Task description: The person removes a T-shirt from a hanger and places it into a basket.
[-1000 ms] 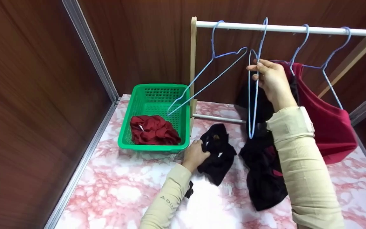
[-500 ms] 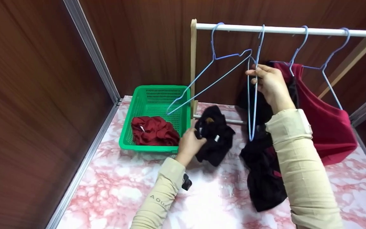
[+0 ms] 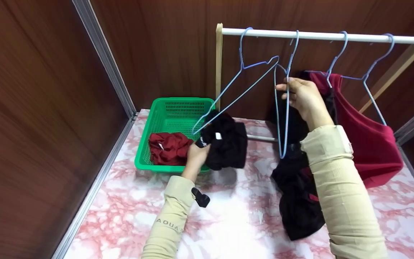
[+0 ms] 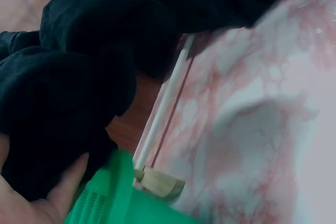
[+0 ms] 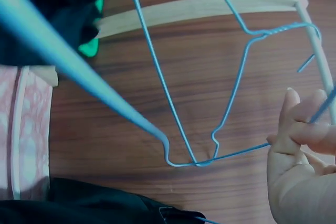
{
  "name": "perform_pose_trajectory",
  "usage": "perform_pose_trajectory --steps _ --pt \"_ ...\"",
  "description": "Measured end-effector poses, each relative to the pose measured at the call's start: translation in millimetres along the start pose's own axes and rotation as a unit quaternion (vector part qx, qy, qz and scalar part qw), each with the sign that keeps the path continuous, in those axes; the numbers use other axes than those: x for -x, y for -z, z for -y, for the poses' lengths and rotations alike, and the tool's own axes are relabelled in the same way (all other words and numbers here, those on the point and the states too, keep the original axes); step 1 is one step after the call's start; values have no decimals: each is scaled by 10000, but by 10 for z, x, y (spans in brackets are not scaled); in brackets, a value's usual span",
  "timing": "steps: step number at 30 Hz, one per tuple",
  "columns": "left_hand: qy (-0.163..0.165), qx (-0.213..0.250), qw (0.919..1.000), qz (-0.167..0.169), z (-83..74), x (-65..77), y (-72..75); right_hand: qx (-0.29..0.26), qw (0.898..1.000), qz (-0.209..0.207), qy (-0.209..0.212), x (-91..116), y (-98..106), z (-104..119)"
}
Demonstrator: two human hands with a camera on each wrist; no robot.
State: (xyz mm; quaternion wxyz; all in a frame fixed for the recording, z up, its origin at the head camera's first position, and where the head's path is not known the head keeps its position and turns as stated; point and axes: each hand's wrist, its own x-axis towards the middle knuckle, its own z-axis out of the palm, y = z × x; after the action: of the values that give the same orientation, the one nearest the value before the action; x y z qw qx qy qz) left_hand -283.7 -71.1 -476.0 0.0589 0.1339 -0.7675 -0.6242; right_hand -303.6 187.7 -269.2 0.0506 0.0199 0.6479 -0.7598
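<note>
My left hand (image 3: 197, 157) grips a bunched black garment (image 3: 226, 144) with white tags, held up at the right rim of the green basket (image 3: 174, 168). In the left wrist view the thumb presses into the dark cloth (image 4: 58, 93). A crumpled red garment (image 3: 169, 147) lies in the basket. My right hand (image 3: 302, 95) pinches a blue wire hanger (image 3: 287, 108) below its hook, which hangs on the white rail (image 3: 322, 36). The right wrist view shows the fingers around the hanger's wire, with part of the hand cut off by the frame edge.
A bare blue hanger (image 3: 241, 95) hangs to the left, over the basket. On the right, a dark red garment (image 3: 365, 144) hangs from the rail. Black clothing (image 3: 297, 201) hangs beneath my right arm. A wooden rack post (image 3: 219, 64) stands behind the basket.
My left hand has lifted the black garment off the floor and carried it left and up to the basket's edge. My right hand and its hanger have shifted slightly left and down.
</note>
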Motion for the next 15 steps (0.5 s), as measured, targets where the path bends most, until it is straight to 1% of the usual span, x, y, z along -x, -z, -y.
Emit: perform_pose_trajectory --steps 1,3,5,7,9,11,13,15 --pt "47 124 9999 -84 -2 -17 31 97 9999 36 -8 2 5 -2" --pt "100 155 9993 -329 -10 -55 93 440 9990 70 -21 5 12 -3" --pt "141 -17 9983 -574 -20 -96 160 811 9967 77 -65 10 18 3" --pt "149 -306 9959 -838 -23 -141 223 1324 9912 -14 -61 15 22 15" --pt "142 -528 9932 -1031 -17 -182 290 1870 9821 -240 26 26 18 31" --pt "143 -736 9899 -1202 -2 -213 357 2277 9719 -554 202 44 6 53" --pt "197 -891 9866 -1355 14 -237 418 2505 9623 -951 475 72 -5 83" --pt "264 -1051 9829 -1488 29 -256 469 2594 9530 -1346 796 109 -13 122"
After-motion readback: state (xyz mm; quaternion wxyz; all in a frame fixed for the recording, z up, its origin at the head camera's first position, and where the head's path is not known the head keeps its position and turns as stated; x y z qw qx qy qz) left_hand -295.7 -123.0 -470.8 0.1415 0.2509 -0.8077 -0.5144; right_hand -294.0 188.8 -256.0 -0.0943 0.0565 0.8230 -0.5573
